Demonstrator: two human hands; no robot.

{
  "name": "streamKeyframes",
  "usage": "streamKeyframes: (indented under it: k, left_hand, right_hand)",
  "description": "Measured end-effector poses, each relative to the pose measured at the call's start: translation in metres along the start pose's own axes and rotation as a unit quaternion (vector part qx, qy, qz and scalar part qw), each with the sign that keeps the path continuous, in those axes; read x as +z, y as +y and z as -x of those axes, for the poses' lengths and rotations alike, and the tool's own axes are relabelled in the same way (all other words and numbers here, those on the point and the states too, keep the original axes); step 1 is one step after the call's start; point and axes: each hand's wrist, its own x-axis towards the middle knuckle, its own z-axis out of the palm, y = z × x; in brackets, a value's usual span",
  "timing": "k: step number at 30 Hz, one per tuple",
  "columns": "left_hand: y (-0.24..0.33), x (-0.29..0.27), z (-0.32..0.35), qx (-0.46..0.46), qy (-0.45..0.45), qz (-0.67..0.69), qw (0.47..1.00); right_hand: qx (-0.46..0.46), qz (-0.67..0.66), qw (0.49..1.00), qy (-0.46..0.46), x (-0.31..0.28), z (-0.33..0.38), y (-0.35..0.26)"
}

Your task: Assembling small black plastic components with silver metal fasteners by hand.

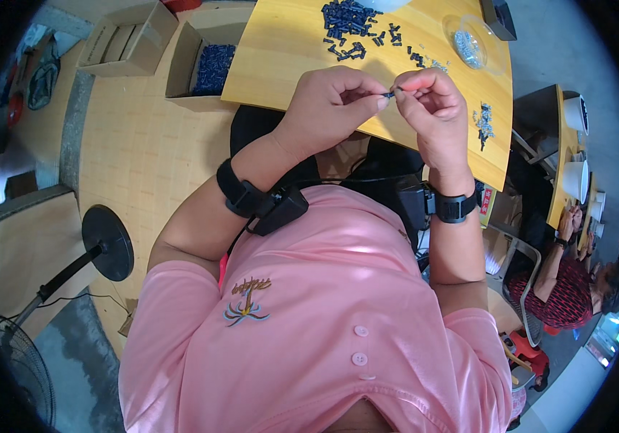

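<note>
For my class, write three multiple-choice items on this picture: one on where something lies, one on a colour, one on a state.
1. Where does the pile of small dark parts lie?
A. On the wooden table
B. On the floor by the fan
C. In the person's lap

2. What colour is the person's shirt?
A. Green
B. Pink
C. White

3. How do the two hands stand?
A. Flat on the table
B. Hanging at the sides
C. Raised together, fingertips pinching a small dark part

Key: 1 A, the pile sits on the tabletop's far side. 2 B, the shirt fills the lower picture in pink. 3 C, the left hand and right hand meet on the part above the table's near edge.
</note>
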Motion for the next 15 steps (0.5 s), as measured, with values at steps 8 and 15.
streamKeyframes:
  k: [8,15]
  left_hand:
    - [0.0028,0.0023,0.0016,0.013,0.023,0.008,1.0]
    - [0.005,-0.0015,0.0013,0.018,-0.002,-0.039,0.999]
  right_hand:
    - [0.007,-0.008,1.0,0.003,0.0016,0.0015,-0.0024]
    - [0.031,0.075,0.997,0.019,-0.0036,0.0014,-0.0082]
